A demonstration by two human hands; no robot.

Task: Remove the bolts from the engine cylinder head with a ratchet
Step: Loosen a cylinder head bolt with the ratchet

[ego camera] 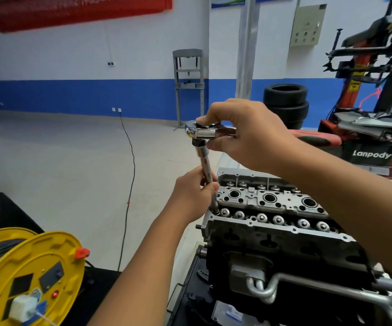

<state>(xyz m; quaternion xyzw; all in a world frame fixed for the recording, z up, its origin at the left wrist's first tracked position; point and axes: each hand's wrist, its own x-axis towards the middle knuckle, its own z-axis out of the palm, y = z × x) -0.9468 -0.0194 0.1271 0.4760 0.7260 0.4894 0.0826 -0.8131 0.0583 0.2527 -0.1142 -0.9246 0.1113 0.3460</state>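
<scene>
From the head view, I stand over the engine cylinder head (270, 208), which sits on its stand low and to the right of the middle. My right hand (244, 135) is closed around the ratchet (204, 130) near its head, with the thumb lying on top, and the red handle (317, 138) points away to the right behind my wrist. I hold it so close to the head because here I can steady the tool and keep it level.

My left hand (195, 191) pinches the long extension bar (206, 168) between thumb and fingers. The bar goes down from the ratchet, a little tilted, to the near left corner of the cylinder head, where its lower end meets a bolt (215, 211). I think I guide the bar like this so that the socket stays straight on the bolt and does not slip off.

Along the near edge of the cylinder head there is a row of round metal parts, so I judge more work remains. A yellow cable reel (32, 276) stands at the lower left, and stacked tyres (285, 102) are behind.
</scene>
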